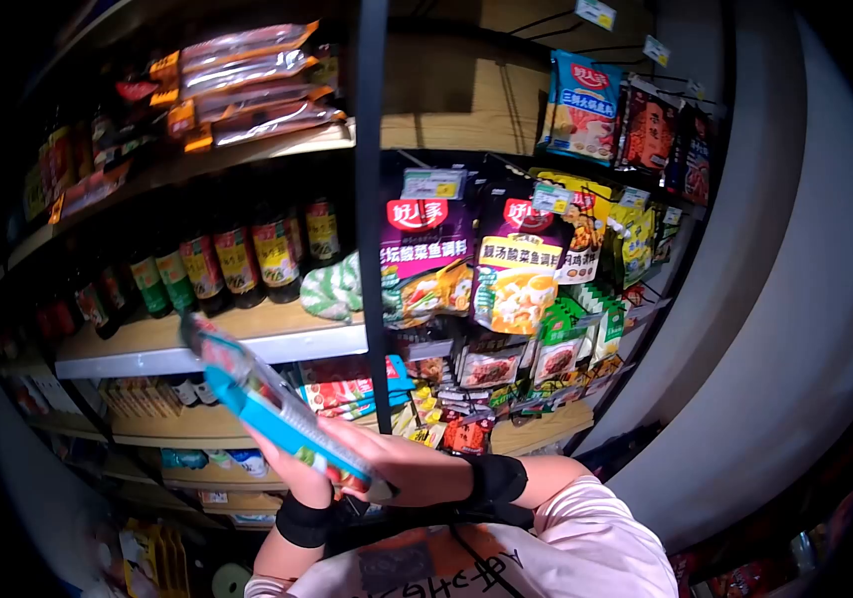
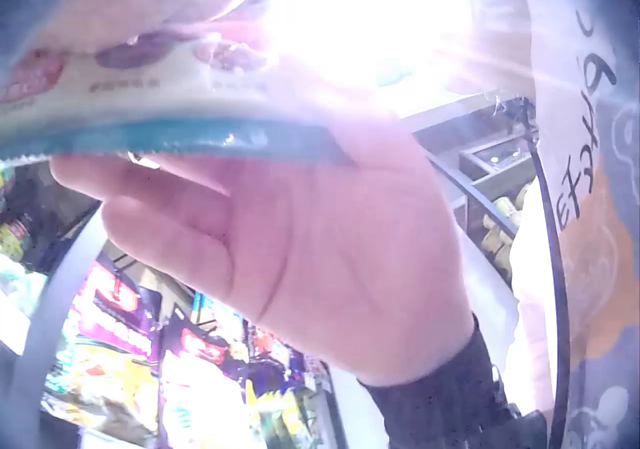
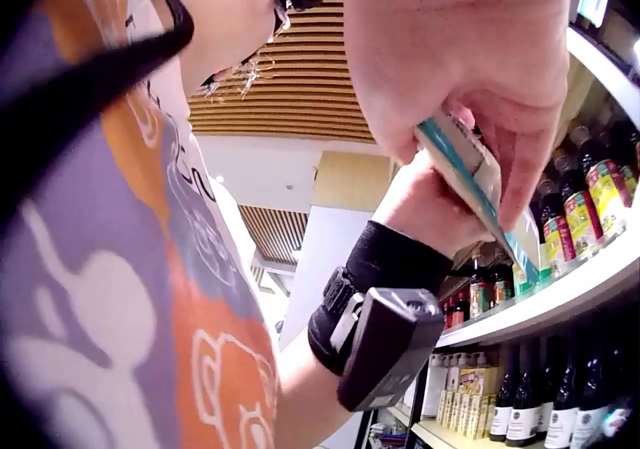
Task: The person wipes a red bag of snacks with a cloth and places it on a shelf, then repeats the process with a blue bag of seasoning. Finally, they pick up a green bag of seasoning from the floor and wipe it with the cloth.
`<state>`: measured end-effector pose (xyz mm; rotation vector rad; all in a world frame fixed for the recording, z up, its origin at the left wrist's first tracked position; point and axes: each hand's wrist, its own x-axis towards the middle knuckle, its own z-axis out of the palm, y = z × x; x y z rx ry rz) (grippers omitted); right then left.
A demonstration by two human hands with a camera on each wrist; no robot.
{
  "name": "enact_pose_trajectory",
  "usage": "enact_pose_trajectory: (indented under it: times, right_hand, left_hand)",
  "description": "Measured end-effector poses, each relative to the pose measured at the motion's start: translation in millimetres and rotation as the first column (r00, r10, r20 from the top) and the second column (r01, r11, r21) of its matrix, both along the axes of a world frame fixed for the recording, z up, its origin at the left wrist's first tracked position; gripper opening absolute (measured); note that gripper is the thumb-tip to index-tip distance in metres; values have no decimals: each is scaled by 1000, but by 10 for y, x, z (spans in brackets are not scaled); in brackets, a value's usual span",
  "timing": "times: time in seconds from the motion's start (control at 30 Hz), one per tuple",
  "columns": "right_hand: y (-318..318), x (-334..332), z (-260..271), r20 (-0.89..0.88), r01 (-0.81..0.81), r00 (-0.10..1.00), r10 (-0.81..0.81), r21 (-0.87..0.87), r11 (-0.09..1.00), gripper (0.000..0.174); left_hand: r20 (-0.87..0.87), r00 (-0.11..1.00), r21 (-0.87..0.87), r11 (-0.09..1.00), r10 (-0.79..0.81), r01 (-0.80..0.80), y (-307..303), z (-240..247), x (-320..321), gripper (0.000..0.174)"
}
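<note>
Both hands hold a flat food packet with turquoise edges (image 1: 277, 399), seen tilted and nearly edge-on in the head view. My left hand (image 1: 292, 468) grips its lower part from the left. In the left wrist view, the left palm (image 2: 340, 239) faces the camera and the turquoise edge of the packet (image 2: 180, 137) crosses above the fingers. My right hand (image 1: 412, 460) lies along its other side. The right wrist view has the right hand (image 3: 460, 64) with thumb and fingers around the packet (image 3: 465, 174), and the left hand (image 3: 425, 204) just beyond it.
Ahead, sauce bottles (image 1: 237, 261) line a wooden shelf behind a black upright (image 1: 372, 199). Hanging seasoning bags (image 1: 521, 264) fill the right side. Flat turquoise-edged packets (image 1: 357, 384) lie on a shelf below. A green-and-white striped item (image 1: 332, 287) sits beside the bottles.
</note>
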<state>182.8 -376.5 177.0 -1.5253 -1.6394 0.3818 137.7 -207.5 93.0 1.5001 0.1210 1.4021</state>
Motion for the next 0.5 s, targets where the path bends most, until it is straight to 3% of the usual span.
enact_pose_trajectory:
  times: [0.03, 0.07, 0.1, 0.13, 0.17, 0.23, 0.27, 0.3, 0.37, 0.4, 0.43, 0.5]
  right_hand:
    - [-131, 78, 41, -115, 4, 993, -5, -13, 1000, 83]
    - [-253, 106, 235, -285, 20, 957, -61, -143, 990, 80]
    - [-365, 249, 105, -254, 151, 952, -170, -92, 984, 71]
    - [-494, 344, 26, -297, 195, 944, -146, 140, 971, 66]
    - [-639, 438, -9, -335, 234, 936, -109, 360, 903, 61]
    - [-1004, 705, 109, -507, 283, 861, -44, 404, 870, 52]
    - [-1153, 866, 103, -658, 312, 751, 56, 428, 848, 50]
    - [-1285, 1006, 115, -776, 344, 610, 160, 442, 828, 47]
    - [-1517, 1099, 443, -771, 367, 595, 228, 513, 776, 44]
    - [-1674, 1254, 525, -791, 340, 578, 202, 458, 821, 45]
    - [-1749, 1304, 680, -757, 351, 630, 175, 478, 805, 46]
    - [-1881, 1440, 968, -721, 373, 685, 102, 467, 802, 48]
  left_hand:
    - [66, 998, -15, 1000, -24, 25, -174, 304, 60, 59]
    - [93, 988, 13, 992, -124, 124, -380, 640, 95, 61]
    - [114, 968, 45, 975, -223, 220, -524, 857, 135, 62]
    - [41, 973, 184, 959, -227, 216, -551, 872, 240, 65]
    - [-75, 997, 371, 927, -32, 58, -635, 929, 264, 70]
    - [-75, 996, 543, 835, -56, 88, -805, 1093, 370, 75]
    - [-79, 990, 607, 782, -117, 141, -868, 1202, 443, 78]
    - [-115, 945, 517, 793, -307, 321, -996, 1298, 505, 78]
    - [-234, 834, 429, 717, -500, 550, -1198, 1549, 674, 76]
    - [-266, 746, 363, 654, -610, 664, -1317, 1700, 753, 74]
    - [-240, 609, 293, 542, -756, 788, -1450, 1907, 825, 73]
    - [-251, 809, 604, 567, -532, 560, -1520, 2159, 1180, 67]
